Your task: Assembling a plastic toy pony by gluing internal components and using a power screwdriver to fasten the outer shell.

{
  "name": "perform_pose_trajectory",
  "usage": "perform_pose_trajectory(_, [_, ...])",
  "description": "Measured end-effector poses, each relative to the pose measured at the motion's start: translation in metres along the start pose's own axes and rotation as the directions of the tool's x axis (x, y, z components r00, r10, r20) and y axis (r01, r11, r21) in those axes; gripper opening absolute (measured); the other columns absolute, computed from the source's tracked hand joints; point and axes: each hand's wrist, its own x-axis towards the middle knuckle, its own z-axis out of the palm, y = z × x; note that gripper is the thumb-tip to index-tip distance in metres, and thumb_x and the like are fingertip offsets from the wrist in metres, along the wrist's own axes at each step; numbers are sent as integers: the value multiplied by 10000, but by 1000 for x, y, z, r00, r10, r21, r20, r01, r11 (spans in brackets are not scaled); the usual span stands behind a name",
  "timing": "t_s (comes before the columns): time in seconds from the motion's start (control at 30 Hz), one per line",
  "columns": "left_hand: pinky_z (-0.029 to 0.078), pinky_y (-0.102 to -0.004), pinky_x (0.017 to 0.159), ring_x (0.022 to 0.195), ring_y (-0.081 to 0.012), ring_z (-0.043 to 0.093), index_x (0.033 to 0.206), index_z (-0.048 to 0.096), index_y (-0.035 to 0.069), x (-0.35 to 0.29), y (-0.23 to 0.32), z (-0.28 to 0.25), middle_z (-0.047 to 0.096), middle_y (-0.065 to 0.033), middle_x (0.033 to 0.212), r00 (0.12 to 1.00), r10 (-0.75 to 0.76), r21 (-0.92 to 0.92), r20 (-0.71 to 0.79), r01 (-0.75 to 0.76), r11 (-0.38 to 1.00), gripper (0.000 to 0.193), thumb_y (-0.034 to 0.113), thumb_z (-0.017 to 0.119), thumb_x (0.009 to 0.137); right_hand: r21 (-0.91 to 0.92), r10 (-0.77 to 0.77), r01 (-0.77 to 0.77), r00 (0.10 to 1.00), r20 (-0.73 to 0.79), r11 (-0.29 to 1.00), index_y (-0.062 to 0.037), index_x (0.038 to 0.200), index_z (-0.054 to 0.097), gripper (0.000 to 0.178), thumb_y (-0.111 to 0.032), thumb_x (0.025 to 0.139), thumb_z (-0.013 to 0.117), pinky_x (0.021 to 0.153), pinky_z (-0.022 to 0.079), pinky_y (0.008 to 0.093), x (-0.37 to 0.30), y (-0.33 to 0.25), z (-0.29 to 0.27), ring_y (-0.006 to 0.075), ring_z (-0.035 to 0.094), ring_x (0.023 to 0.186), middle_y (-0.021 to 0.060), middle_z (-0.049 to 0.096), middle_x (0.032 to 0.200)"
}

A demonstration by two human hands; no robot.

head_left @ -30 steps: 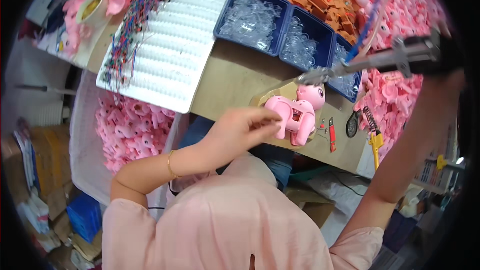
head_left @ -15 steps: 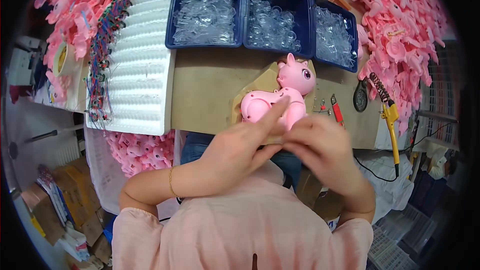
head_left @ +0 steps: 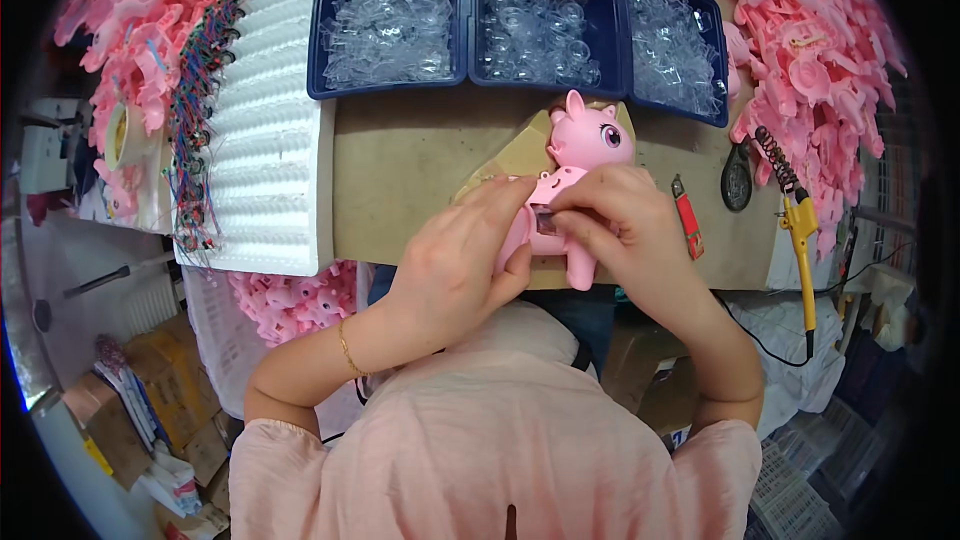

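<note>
A pink toy pony (head_left: 592, 143) with a big painted eye lies on its side on a tan cardboard-like piece (head_left: 500, 157) on the bench, its head pointing away from me. My left hand (head_left: 445, 255) grips its body, fingers along the rear and thumb by the lower edge. With thumb and forefinger my right hand (head_left: 628, 220) pinches at a small dark, shiny piece (head_left: 546, 221) in the opening of the belly. The fingers partly cover this piece, so its exact kind cannot be seen.
Dark blue bins (head_left: 545, 88) of clear plastic parts stand behind the toy. To the left, a white foam tray (head_left: 270, 140) bears bundled wires (head_left: 192, 120). At right lie a red-handled cutter (head_left: 687, 220), a black oval object (head_left: 736, 178), a yellow soldering iron (head_left: 803, 240) and heaped pink parts (head_left: 815, 70).
Both hands have moved up onto the toy's body, the right now at the belly opening. The toy has shifted and turned slightly. A dark piece now shows between the hands.
</note>
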Motion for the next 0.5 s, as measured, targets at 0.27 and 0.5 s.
perform_pose_trajectory(0.27, [499,-350,783,966,-280,619,1182,538,11,-1,-1,1,608,-156,1076,1000,5,33,-7,-4,999,493,47,653,704,-109,-73,67,996,-56,992,-45,843,647,111,-81,741,674,731,376,326,-5,6,12,218,514,781,56,551,806])
perform_pose_trajectory(0.5, [500,-351,823,1013,-276,604,1073,601,-39,4,-4,1,615,-166,1084,983,176,217,58,-185,959,416,82,659,679,-474,-216,214,975,52,854,-25,857,645,235,-142,661,700,710,385,361,-11,-14,6,237,511,790,60,526,824])
